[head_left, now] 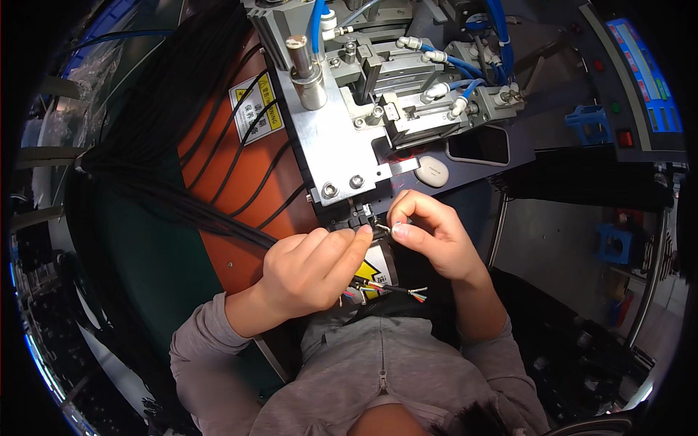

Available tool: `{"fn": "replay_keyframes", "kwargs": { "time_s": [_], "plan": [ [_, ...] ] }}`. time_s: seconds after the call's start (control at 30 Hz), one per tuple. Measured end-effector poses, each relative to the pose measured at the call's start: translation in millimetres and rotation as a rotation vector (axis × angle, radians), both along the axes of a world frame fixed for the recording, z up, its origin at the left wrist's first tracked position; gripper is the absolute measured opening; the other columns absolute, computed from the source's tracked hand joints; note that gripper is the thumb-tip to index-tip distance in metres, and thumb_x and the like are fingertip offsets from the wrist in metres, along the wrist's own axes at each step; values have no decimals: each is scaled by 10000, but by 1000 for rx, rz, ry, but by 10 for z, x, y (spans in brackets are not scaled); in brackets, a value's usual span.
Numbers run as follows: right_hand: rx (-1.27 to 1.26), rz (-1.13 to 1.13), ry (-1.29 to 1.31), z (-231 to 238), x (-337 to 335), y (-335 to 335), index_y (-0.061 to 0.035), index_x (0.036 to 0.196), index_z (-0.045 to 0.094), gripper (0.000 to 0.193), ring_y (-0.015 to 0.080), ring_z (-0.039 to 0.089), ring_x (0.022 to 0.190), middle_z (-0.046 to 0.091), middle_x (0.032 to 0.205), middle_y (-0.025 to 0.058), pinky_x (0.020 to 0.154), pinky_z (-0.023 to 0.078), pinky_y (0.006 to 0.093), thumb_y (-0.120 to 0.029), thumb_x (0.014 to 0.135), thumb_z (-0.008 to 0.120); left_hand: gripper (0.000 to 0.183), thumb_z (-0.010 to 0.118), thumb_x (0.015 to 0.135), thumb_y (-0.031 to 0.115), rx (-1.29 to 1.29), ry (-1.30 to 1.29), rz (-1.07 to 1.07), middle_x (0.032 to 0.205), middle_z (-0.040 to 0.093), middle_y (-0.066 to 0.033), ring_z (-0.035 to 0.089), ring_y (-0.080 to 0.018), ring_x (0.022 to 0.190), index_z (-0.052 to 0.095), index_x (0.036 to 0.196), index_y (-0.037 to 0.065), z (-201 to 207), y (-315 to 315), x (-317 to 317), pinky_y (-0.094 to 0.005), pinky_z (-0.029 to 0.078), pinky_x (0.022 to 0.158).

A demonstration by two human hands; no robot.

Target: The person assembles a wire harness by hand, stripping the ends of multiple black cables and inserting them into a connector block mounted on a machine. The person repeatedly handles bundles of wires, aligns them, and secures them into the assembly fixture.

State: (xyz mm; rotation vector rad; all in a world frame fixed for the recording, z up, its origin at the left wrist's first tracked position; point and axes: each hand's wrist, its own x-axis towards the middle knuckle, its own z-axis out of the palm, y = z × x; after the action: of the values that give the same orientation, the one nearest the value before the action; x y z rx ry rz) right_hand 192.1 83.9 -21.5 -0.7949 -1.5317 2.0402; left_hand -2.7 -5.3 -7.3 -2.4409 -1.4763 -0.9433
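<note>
By the machine [327,149] — hands [309,270]; cables [211,216] (black).

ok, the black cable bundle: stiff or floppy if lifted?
Probably floppy: the black cable bundle fans into loose curves over the orange panel. Likely heavier to drag than one cable, since many run together. The thin coloured wires splayed from one cable end look easy to bend or snag.

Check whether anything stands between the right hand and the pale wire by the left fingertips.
Nothing visible does: the right hand is right beside the pale wire, with the left hand on its other side. Actual contact is too small to tell.
</note>
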Motion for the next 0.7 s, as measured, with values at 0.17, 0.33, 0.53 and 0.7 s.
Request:
{"fn": "replay_keyframes", "kwargs": {
  "time_s": [0.17, 0.33, 0.53, 0.7],
  "plan": [
    [625, -182, -152, -107, -92, 38, 19, 797, 644, 75, 198, 597, 752, 653, 797, 96, 685, 453, 282, -44, 778, 681, 403, 665, 641, 104, -42, 77, 44, 761, 554, -28, 482, -106, 544, 693, 1039, 46, -19, -1, 64, -230, 354, 424],
    [931, -276, -255, -169, -240, 9, 5, 756, 623, 47, 251, 558, 683, 614, 737, 95, 622, 450, 333, -12, 747, 665, 325, 585, 717, 111, -139, 185, 117, 700, 427, 16, 425, -88, 577, 669, 1019, 24, 7, 1, 87, -212, 327, 414],
    [945, -252, -308, -119, -263, -47, -15, 715, 586, 67, 258, 522, 651, 564, 687, 91, 606, 429, 352, 0, 717, 652, 334, 602, 705, 111, -170, 231, 176, 702, 422, 11, 417, -82, 577, 670, 1019, 22, 20, -30, 135, -206, 326, 406],
    [951, -357, -213, -236, -319, -53, -15, 707, 564, 75, 256, 516, 660, 546, 682, 93, 617, 427, 337, 0, 723, 636, 320, 612, 693, 104, -145, 207, 178, 690, 419, 12, 418, -86, 563, 682, 994, 19, 5, -2, 130, -209, 327, 401]
  ]
}}
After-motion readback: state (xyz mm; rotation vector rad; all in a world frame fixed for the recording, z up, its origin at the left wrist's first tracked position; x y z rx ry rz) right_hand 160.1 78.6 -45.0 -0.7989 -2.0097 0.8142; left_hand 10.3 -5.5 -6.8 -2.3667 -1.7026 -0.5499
